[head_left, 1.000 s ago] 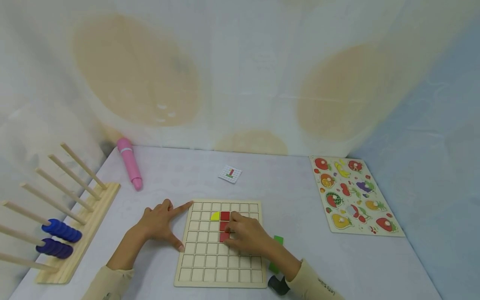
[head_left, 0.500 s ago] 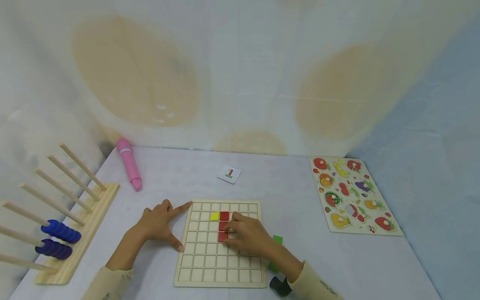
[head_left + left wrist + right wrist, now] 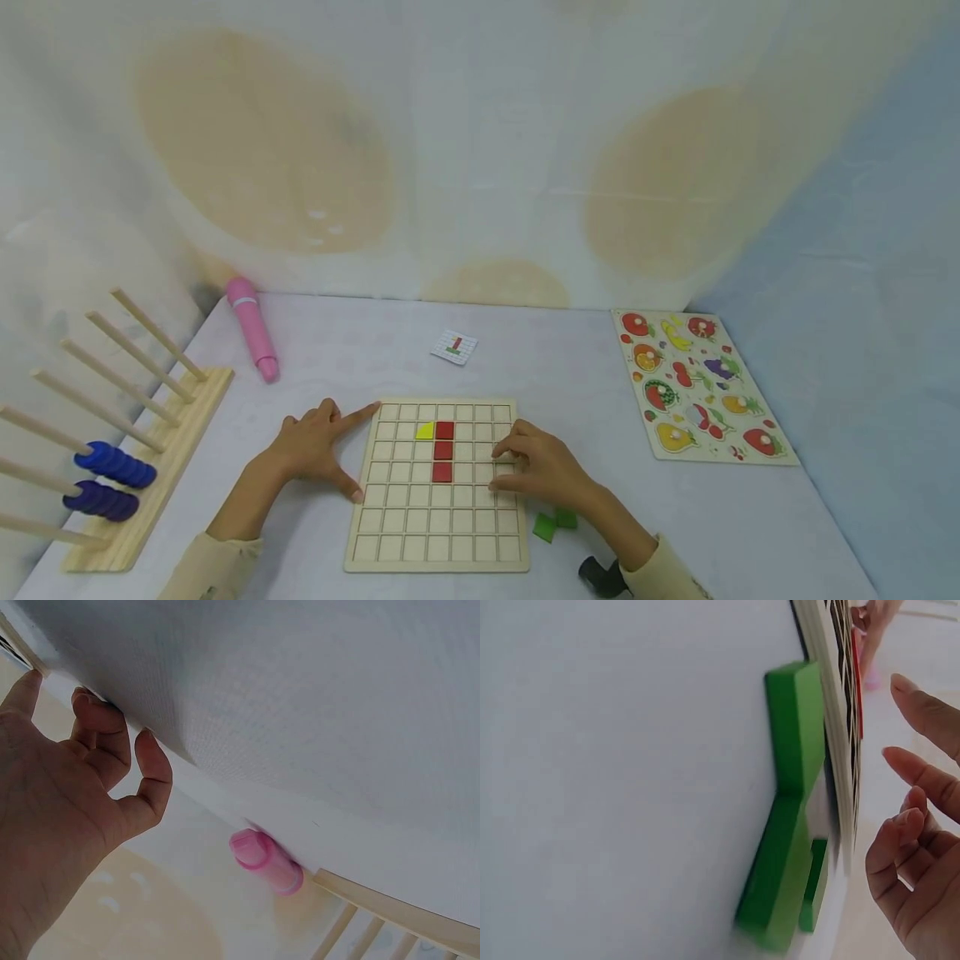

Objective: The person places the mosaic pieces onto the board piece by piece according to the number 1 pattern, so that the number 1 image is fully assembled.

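In the head view a wooden grid board (image 3: 390, 523) lies on the table. Three red squares (image 3: 443, 450) form a column in it, with a yellow round-cornered tile (image 3: 426, 431) left of the top one. My left hand (image 3: 309, 446) touches the board's left edge with spread index finger and thumb. Over the board's right side hovers my right hand (image 3: 547, 468), thumb and index finger apart, nothing between them. Green blocks (image 3: 544, 527) lie right of the board, partly under that wrist; the right wrist view has three green blocks (image 3: 795, 727) beside the board's edge.
A small pattern card (image 3: 453, 347) lies behind the board. A pink toy microphone (image 3: 253, 329) and a wooden peg rack (image 3: 168, 458) with blue rings stand left. At right lies a fruit puzzle board (image 3: 701, 387). A black curved object (image 3: 600, 577) is near the right sleeve.
My right hand has drawn back to the right from the red squares, uncovering them. Its forearm has shifted right too. The left hand stays at the board's edge.
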Motion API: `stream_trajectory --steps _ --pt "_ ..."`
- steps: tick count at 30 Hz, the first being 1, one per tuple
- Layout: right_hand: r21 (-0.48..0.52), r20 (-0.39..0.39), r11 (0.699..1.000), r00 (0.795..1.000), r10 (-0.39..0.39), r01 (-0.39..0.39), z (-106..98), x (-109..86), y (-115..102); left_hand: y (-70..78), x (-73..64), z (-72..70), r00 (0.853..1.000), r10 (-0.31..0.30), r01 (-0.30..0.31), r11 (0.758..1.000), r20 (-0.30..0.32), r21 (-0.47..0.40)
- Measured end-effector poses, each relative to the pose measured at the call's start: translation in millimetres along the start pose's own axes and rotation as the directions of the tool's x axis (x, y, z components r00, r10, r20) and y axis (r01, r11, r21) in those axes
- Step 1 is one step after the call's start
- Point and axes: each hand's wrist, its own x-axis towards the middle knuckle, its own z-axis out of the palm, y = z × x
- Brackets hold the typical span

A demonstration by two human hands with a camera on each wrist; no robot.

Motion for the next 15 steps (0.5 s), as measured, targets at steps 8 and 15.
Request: stream_trajectory --steps 8,15 --pt "0.017 -0.027 0.998 0.998 0.059 -0.059 -12 -19.4 20 -0.5 0.8 1.5 1.0 -0.006 0.006 1.0 0.006 0.001" --pt "0.025 -0.051 0.994 0.992 0.112 -0.11 -20 -32.4 33 -0.5 0.2 0.9 1.0 0.009 -0.009 1.0 -0.017 0.01"
